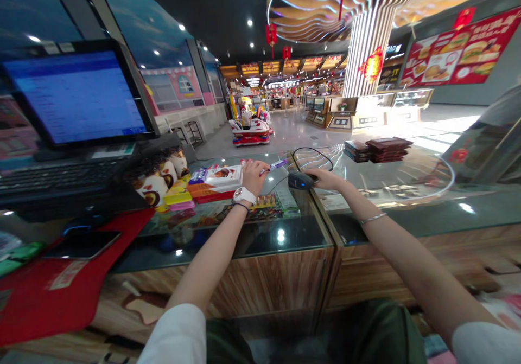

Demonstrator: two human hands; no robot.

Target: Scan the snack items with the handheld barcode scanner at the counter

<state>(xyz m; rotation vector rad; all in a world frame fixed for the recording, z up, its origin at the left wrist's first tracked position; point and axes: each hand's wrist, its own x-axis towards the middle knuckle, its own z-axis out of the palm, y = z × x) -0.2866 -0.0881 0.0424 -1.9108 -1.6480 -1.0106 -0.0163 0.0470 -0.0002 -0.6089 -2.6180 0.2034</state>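
Over the glass counter (252, 236), my left hand (254, 175) is closed on a thin purple-wrapped snack bar (279, 164), whose end sticks out to the right. A white watch sits on that wrist. My right hand (325, 179) grips a black barcode scanner (300, 181) with a small blue light, its head turned left toward the bar. Bar and scanner are a short gap apart. Just left of my left hand lie white and orange snack boxes (222, 178) and a purple pack (198, 176). A black cable (315, 148) loops behind the scanner.
A monitor (77, 93) and keyboard (52, 182) stand at left, beside several brown-and-white snack packs (157, 182). A phone (83, 243) rests by a red mat (81, 288). Dark brown packets (388, 149) are stacked on the right counter. A seam divides the two counters.
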